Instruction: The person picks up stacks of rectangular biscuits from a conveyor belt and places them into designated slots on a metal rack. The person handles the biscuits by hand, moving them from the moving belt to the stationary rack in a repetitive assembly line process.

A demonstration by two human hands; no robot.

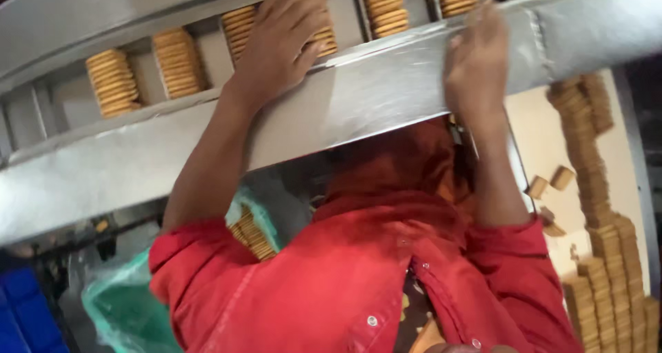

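Under the left hand, a row of stacked golden biscuits is covered, the palm laid flat and the fingers spread loosely across it, nothing gripped. Beside that row, further biscuit stacks are held in the channels of a metal conveyor. To the right, the right hand is pressed open against the conveyor's steel rim, its fingers extended, nothing clasped. Below both forearms, red sleeves are seen. Beyond the right hand, long piled biscuit rows are laid on a cream surface. Beneath the left elbow, a green plastic bag with biscuits is seen.
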